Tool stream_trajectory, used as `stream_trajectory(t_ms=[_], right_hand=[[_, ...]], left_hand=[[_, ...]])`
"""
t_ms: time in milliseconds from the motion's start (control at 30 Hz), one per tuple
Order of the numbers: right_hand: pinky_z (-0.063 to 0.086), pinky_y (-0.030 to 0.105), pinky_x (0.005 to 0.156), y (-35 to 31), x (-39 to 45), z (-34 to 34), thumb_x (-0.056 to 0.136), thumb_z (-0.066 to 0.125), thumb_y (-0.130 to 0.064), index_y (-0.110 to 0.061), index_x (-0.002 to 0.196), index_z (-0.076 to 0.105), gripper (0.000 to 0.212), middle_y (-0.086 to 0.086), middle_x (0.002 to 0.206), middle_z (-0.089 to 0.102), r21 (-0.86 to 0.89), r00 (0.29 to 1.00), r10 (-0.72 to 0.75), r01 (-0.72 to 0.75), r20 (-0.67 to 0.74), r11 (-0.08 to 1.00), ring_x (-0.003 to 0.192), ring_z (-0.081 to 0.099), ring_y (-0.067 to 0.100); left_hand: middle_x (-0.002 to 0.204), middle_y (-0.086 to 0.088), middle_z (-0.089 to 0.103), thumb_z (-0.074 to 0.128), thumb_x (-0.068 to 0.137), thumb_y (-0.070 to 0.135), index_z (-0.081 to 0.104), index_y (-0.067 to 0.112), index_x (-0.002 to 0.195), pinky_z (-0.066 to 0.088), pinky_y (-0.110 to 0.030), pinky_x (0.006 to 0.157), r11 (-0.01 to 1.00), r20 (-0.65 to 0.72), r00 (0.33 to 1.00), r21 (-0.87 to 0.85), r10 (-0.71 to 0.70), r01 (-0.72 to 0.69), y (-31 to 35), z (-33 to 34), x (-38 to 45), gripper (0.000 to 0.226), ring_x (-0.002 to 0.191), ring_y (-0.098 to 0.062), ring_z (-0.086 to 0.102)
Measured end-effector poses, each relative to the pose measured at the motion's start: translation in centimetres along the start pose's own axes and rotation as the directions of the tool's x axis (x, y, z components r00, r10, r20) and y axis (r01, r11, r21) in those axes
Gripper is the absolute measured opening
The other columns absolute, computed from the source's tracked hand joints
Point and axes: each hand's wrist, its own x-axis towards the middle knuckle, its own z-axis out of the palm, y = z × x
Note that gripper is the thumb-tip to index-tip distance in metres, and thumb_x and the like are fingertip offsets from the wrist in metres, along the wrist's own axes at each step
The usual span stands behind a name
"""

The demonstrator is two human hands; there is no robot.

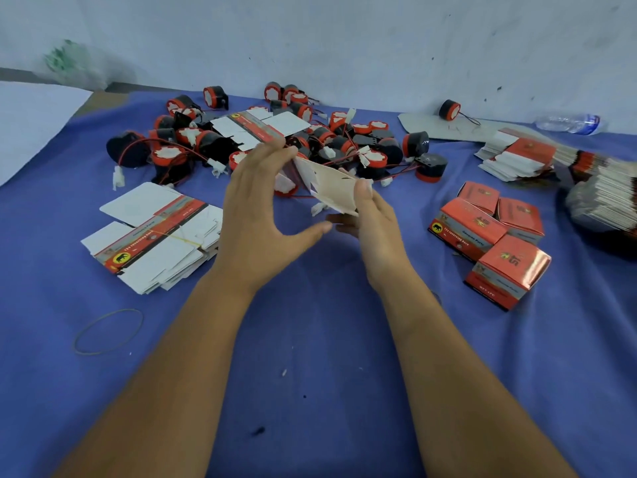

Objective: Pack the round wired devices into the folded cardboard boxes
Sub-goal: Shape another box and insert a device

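Holding a flat carton blank between them, both hands work above the blue cloth. The right hand pinches the blank's near edge with thumb on top and fingers beneath; the left hand spreads wide, fingertips touching the blank's far side, thumb stretched free below. The blank shows its plain pale inner face, blurred, with a small cut-out notch.

Behind the hands lies a heap of round wired devices: squat black cylinders with red rims and white ragged-edged tops, trailing thin red and black wires that end in white plastic plugs. One more device sits apart by the wall on a grey card sheet.

At the left, a stack of unfolded cartons, glossy white card with a red and grey band, is bound by a yellow rubber band; a yellow disc on it bears a black elephant, and the small lettering is too blurred to read. A loose rubber band lies nearer.

At the right stand four folded cardboard boxes, shiny orange-red tops, touching one another; one side reads "12V reversing horn" and "Genuine Parts" as far as I can tell. Further right, more flat cartons fan out, beside a clear plastic bottle lying down.
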Motion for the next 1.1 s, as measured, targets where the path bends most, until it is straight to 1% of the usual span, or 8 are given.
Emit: stream_trajectory(t_ms=[133, 233, 400, 533, 600, 700, 900, 1100], right_hand=[[0.059, 0.033, 0.073, -0.5, 0.1, 0.2, 0.104, 0.036, -0.041, -0.023, 0.104, 0.067, 0.036, 0.010, 0.102, 0.074, 0.188, 0.998, 0.044, -0.035, -0.042, 0.981, 0.093, 0.071, 0.026], [0.057, 0.039, 0.075, -0.9, -0.1, 0.2, 0.102, 0.036, -0.042, -0.020, 0.100, 0.066, 0.037, 0.012, 0.088, 0.074, 0.222, 0.999, 0.044, -0.049, 0.026, 0.974, 0.080, 0.071, 0.027], [0.045, 0.029, 0.101, -0.7, -0.6, 1.2, 0.090, 0.055, -0.041, -0.024, 0.120, 0.062, 0.034, 0.001, 0.131, 0.060, 0.114, 0.991, -0.077, 0.064, 0.114, 0.991, 0.120, 0.056, 0.010], [0.049, 0.015, 0.083, -0.7, -0.8, 1.4, 0.088, 0.055, -0.043, -0.032, 0.104, 0.065, 0.022, -0.015, 0.110, 0.069, 0.100, 0.981, -0.113, 0.098, 0.155, 0.990, 0.104, 0.061, -0.002], [0.049, 0.012, 0.079, -0.6, -0.8, 1.6, 0.089, 0.054, -0.043, -0.033, 0.103, 0.065, 0.021, -0.017, 0.104, 0.070, 0.128, 0.982, -0.110, 0.091, 0.153, 0.988, 0.099, 0.062, -0.004], [0.051, 0.018, 0.083, -0.3, -0.6, 1.8, 0.087, 0.054, -0.046, -0.034, 0.105, 0.064, 0.023, -0.016, 0.106, 0.070, 0.144, 0.984, -0.087, 0.065, 0.153, 0.987, 0.104, 0.063, 0.001], [0.053, 0.026, 0.087, -0.1, -0.2, 1.8, 0.085, 0.059, -0.039, -0.024, 0.107, 0.063, 0.027, -0.006, 0.108, 0.070, 0.196, 0.994, -0.063, 0.044, 0.092, 0.980, 0.102, 0.064, 0.009], [0.053, 0.041, 0.097, 0.0, 0.0, 1.5, 0.095, 0.059, -0.032, -0.016, 0.117, 0.060, 0.027, 0.007, 0.119, 0.068, 0.146, 0.990, 0.062, -0.081, 0.127, 0.986, 0.109, 0.065, 0.022]], left_hand=[[0.144, 0.000, 0.045, 0.071, 0.081, 0.047, 0.049, 0.014, 0.134, 0.028, -0.042, 0.116, 0.995, 0.027, 0.995, 0.021, 0.093, -0.094, 0.6, 0.3, 0.1, 0.066, 0.141, -0.021, 0.035], [0.131, 0.004, 0.050, 0.063, 0.091, 0.037, 0.053, 0.011, 0.127, 0.041, -0.043, 0.103, 0.997, -0.095, 0.994, -0.050, 0.052, -0.056, 1.1, 0.3, 0.1, 0.046, 0.126, -0.021, 0.047], [0.097, 0.017, 0.054, 0.050, 0.099, 0.031, 0.048, 0.035, 0.103, 0.048, -0.034, 0.082, 0.936, -0.190, 0.945, -0.286, -0.267, 0.207, 1.2, -0.4, 0.4, 0.006, 0.095, -0.010, 0.054], [0.099, 0.028, 0.062, 0.044, 0.101, 0.027, 0.056, 0.038, 0.108, 0.043, -0.010, 0.077, 0.853, -0.071, 0.926, -0.421, -0.370, 0.308, 1.6, -0.3, 0.7, 0.018, 0.094, 0.008, 0.056], [0.106, 0.033, 0.063, 0.042, 0.100, 0.029, 0.057, 0.044, 0.110, 0.045, -0.012, 0.083, 0.806, -0.016, 0.912, -0.474, -0.410, 0.354, 1.8, -0.2, 0.7, 0.024, 0.103, 0.007, 0.058], [0.118, 0.024, 0.063, 0.041, 0.103, 0.026, 0.060, 0.039, 0.118, 0.048, -0.019, 0.090, 0.739, 0.031, 0.897, -0.554, -0.442, 0.383, 1.7, -0.1, 0.8, 0.028, 0.113, 0.002, 0.058], [0.121, 0.021, 0.063, 0.038, 0.106, 0.018, 0.059, 0.023, 0.130, 0.046, -0.008, 0.082, 0.682, 0.071, 0.883, -0.607, -0.464, 0.407, 1.2, 0.4, 0.7, 0.033, 0.109, 0.010, 0.059], [0.115, 0.020, 0.068, 0.039, 0.106, 0.023, 0.063, 0.031, 0.125, 0.049, -0.009, 0.077, 0.624, 0.108, 0.830, -0.609, -0.547, 0.490, 0.7, 0.8, 0.7, 0.031, 0.104, 0.005, 0.063]])
